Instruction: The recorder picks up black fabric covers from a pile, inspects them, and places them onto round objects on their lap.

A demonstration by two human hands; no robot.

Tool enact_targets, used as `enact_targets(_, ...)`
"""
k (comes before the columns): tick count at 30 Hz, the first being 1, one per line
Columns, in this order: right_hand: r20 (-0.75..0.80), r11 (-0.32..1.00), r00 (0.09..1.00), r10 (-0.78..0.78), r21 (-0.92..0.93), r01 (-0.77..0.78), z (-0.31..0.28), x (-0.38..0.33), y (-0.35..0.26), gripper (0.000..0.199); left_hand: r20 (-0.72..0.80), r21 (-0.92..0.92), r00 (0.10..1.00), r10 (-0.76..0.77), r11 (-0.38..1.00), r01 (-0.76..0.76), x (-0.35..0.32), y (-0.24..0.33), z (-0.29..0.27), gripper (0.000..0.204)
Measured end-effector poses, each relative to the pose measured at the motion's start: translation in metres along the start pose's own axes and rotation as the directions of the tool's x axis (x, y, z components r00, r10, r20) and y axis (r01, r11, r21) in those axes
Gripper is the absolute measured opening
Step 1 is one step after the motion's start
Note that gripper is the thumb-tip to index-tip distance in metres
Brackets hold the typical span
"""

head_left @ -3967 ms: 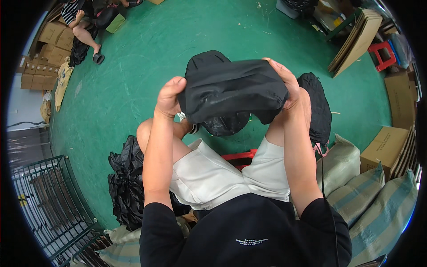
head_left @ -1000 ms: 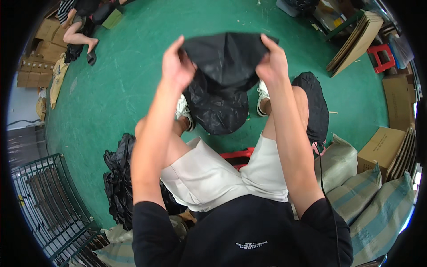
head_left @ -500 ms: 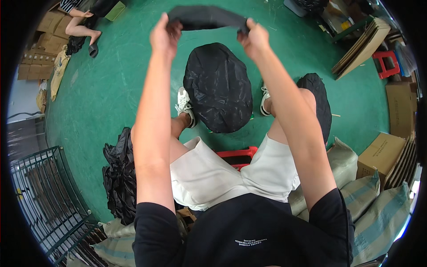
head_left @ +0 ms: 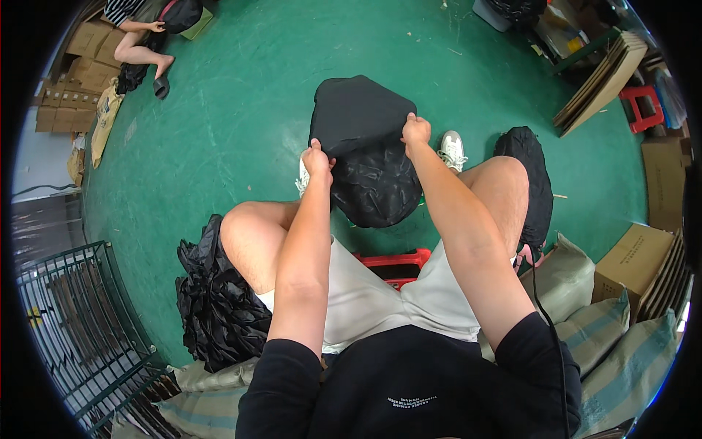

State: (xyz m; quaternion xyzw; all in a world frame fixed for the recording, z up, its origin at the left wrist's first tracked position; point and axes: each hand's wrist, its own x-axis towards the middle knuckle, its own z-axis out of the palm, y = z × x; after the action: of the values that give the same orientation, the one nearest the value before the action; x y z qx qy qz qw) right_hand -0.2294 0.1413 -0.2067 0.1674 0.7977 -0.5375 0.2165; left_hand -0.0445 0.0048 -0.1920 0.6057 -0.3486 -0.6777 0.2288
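A smooth black fabric piece [head_left: 358, 110], stretched into a flat wedge shape, is held between my two hands. My left hand [head_left: 319, 161] is closed on its near left corner, and my right hand [head_left: 415, 132] grips the right corner. Below it, between my feet, a wrinkled black oval bundle [head_left: 376, 186] shows only its nearer part; the fabric hides the rest. Whether the two touch I cannot tell. A heap of crumpled black fabric [head_left: 216, 300] lies beside my left knee. Another black bundle [head_left: 528, 183] stands beyond my right knee.
A red stool [head_left: 398, 265] shows between my thighs. Woven sacks [head_left: 618, 366] and a cardboard box [head_left: 629, 260] lie at the right, flat cardboard [head_left: 599, 84] and another red stool [head_left: 643, 108] farther off. A metal rack [head_left: 88, 314] stands left. Far left, another person holds a black item [head_left: 181, 16].
Both hands have come down and closer to me with the black fabric, which now spreads over the far part of the bundle. The other person's black item has shifted into fuller view.
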Motion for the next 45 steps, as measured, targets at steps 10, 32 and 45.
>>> enact_targets(10,-0.153,0.881,0.988,0.021,-0.464,-0.091,-0.042,-0.09,0.073,0.031,-0.252,0.522,0.961,0.116,0.853,0.034,-0.052,-0.099,-0.061,0.045)
enact_targets(32,-0.194,0.863,0.979,-0.063,-0.504,-0.045,-0.056,-0.085,0.072,0.04,-0.01,0.545,0.997,0.083,0.836,-0.064,-0.107,-0.129,-0.05,0.043)
enact_targets(45,-0.254,0.892,0.966,-0.048,-0.446,-0.073,-0.055,-0.113,0.105,0.015,-0.086,0.737,0.98,0.179,0.673,-0.058,-0.097,-0.154,-0.062,0.038)
